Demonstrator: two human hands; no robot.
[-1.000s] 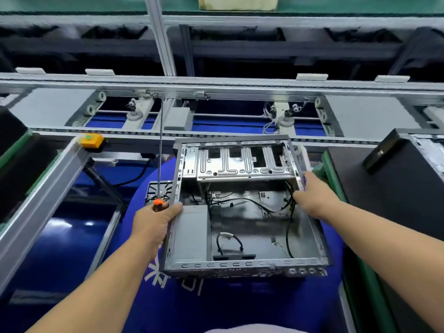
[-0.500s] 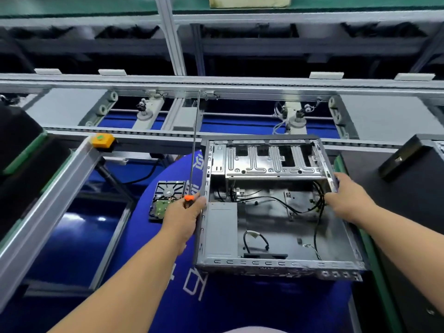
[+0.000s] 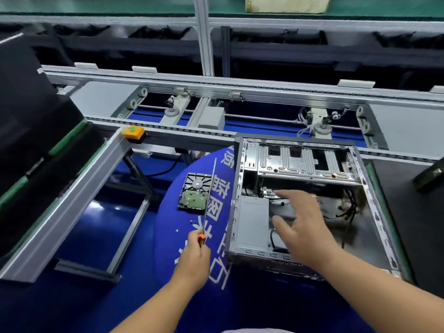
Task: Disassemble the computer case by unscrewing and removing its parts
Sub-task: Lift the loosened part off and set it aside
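Since half a second ago, the case's side walls have been released by both hands: the right hand, then gripping the right wall, is now spread wide with straight fingers over the open interior, and the left hand, then at the left wall, has been drawn back beside it. A long screwdriver is held in the left hand's curled fingers, its ribbed orange handle mostly hidden and its thin steel shaft slanted up and away. The computer case, a boxy shell of dull grey sheet metal, is seen lying open on the blue round mat printed with white characters. A stamped, ribbed drive bracket spans its far end, and black cables are looped inside at the right. A hard drive, circuit board upward, lies on the mat just left of the case.
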